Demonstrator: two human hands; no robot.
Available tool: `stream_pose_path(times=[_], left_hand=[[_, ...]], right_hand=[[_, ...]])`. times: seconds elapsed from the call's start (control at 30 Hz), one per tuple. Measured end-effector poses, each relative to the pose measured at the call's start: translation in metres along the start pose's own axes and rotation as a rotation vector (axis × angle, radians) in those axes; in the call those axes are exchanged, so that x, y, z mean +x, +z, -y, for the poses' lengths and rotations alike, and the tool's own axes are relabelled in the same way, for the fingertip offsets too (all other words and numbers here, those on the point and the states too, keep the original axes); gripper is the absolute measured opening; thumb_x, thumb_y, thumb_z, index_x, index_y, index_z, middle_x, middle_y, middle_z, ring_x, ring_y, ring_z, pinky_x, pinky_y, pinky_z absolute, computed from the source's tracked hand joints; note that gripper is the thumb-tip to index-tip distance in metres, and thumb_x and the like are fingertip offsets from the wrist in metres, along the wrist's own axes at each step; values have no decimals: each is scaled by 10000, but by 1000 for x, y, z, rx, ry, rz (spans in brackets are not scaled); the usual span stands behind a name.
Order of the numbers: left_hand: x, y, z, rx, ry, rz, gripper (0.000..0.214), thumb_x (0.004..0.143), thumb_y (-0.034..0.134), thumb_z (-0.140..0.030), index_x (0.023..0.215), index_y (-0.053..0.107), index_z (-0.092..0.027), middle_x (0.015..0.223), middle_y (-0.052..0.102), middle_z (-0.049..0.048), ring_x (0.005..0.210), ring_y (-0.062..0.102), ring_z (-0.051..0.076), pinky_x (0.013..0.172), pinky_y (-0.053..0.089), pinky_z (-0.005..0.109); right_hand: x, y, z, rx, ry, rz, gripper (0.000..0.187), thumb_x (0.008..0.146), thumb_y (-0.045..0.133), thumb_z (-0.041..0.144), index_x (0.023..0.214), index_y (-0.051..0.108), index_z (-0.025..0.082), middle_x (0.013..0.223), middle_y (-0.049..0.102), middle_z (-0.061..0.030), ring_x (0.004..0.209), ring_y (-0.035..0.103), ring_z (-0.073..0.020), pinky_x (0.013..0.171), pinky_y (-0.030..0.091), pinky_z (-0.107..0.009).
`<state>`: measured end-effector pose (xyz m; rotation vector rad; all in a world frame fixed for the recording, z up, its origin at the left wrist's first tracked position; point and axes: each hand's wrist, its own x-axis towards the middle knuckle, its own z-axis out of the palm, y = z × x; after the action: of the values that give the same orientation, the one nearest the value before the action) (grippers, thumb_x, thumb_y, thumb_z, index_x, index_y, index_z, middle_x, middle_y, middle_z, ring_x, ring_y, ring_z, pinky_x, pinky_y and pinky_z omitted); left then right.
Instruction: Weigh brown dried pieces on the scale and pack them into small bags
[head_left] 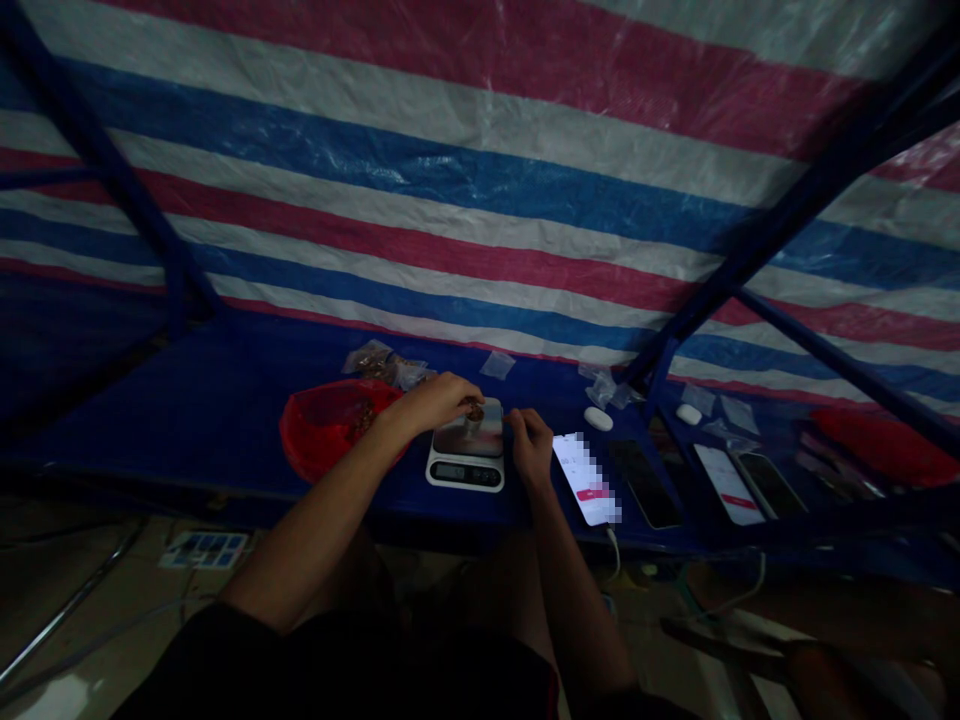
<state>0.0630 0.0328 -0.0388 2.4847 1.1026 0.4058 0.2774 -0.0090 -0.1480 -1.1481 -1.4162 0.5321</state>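
Scale (466, 447) lies partly beneath left hand (448, 397), just beside right hand (532, 446).

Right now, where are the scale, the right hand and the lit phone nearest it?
Scale (466, 447), head view: bare front of its platform.
Right hand (532, 450), head view: middle of the hand.
Lit phone (581, 478), head view: middle of its screen.

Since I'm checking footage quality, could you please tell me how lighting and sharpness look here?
Head view: dim overall; one phone glows brightest, its right edge pixelated; soft glare streaks the striped sheet; the scale is too blurred to read reliably.
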Motion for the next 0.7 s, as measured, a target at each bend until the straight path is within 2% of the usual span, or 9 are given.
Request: stream_pose_path(times=[0.17,0.37,0.6,0.7], left_hand=[[-1,2,1,-4,3,-12,234,919,651,-148,1105,781,-206,1062,803,73,965,741,206,832,510,268],[0,-1,-6,-27,96,-92,246,958,596,-147,1145,752,-186,1134,777,77,1026,719,204,909,516,295],[0,14,-11,-47,110,-110,262,967,589,-162,1186,729,-192,1184,764,69,1105,702,215,974,512,314],[-1,14,-9,-43,121,-160,274,995,556,-196,1223,707,-191,1224,747,69,1153,682,211,1016,502,324]], right_hand=[[0,0,4,-7,12,3,366,994,563,419,779,749,188,785,652,-26,753,592,-178,718,430,-318],[1,0,5,-26,19,6,390,994,552,446,769,741,189,777,658,-28,763,605,-182,733,446,-317],[1,0,3,-31,13,14,389,997,549,437,775,741,183,781,661,-31,765,609,-180,730,444,-312],[0,0,3,-17,11,15,383,996,555,430,774,743,180,782,659,-31,762,612,-178,728,445,-312]])
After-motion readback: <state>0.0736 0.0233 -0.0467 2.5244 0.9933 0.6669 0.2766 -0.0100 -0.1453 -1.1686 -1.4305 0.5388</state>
